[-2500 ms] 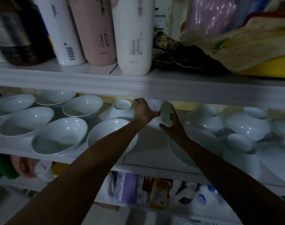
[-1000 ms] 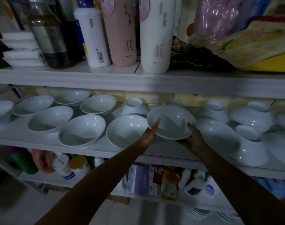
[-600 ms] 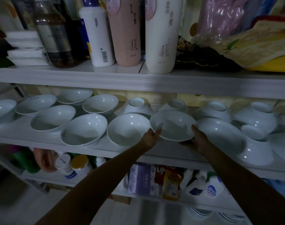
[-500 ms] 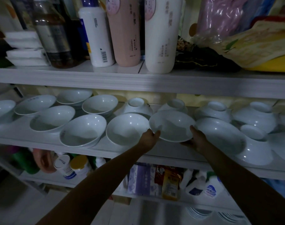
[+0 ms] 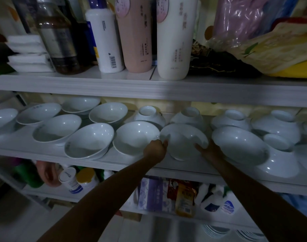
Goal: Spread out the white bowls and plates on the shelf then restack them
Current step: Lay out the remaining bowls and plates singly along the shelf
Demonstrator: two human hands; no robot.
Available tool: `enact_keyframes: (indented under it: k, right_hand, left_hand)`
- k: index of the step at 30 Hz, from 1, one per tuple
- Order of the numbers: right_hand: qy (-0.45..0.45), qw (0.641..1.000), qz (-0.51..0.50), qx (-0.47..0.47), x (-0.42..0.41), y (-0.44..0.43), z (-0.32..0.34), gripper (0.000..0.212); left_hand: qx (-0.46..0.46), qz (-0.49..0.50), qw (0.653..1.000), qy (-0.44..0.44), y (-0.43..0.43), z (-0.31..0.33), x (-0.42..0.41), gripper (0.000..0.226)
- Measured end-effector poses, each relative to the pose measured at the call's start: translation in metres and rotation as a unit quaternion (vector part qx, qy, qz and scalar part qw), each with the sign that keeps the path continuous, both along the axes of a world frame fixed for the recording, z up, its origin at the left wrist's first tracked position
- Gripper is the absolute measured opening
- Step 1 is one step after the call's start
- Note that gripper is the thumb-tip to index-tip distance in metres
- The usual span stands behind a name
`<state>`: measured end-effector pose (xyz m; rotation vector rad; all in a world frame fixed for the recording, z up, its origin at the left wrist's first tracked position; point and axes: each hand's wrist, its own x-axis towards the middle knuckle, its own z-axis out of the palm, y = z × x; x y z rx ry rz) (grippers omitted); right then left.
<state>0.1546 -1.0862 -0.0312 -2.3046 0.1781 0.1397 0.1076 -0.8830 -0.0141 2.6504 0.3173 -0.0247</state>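
Note:
I hold a white bowl [image 5: 182, 140] upright between both hands at the front middle of the middle shelf [image 5: 44, 154]. My left hand [image 5: 155, 150] grips its left rim, my right hand [image 5: 207, 149] its right rim. The bowl's base sits on or just above the shelf board. Several upright white bowls [image 5: 89, 142] are spread along the shelf to the left. Upturned white bowls [image 5: 278, 124] and a wide white plate [image 5: 238, 144] lie to the right.
The upper shelf's front edge [image 5: 149, 88] hangs close above the bowls and carries tall bottles [image 5: 175, 37] and bags [image 5: 275, 46]. Below, a lower shelf holds packets [image 5: 184, 198] and small bottles [image 5: 70, 179]. Stacked plates [image 5: 215, 231] sit at the bottom.
Both hands lifted the bowl from the back of the shelf, turned it upright and lowered it to the front, beside the upright bowl on the left.

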Motion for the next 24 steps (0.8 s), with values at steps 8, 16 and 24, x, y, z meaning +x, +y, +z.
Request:
enact_keyframes:
  k: [8,16,24]
  right_hand:
    - [-0.092,0.921,0.027,-0.377,0.006,0.008,0.033,0.047]
    - [-0.17,0.863,0.129,-0.459,0.044,0.013,0.036,0.036]
    - [-0.14,0.855,0.31,-0.391,0.087,0.077,0.039,0.062]
  left_hand:
    - [0.229,-0.013,0.973,-0.034,-0.007,0.031,0.019,0.027]
    - [0.208,-0.052,0.974,-0.072,0.024,0.018,0.048,0.048]
    - [0.141,-0.055,0.988,-0.017,0.065,0.008,0.086,0.064]
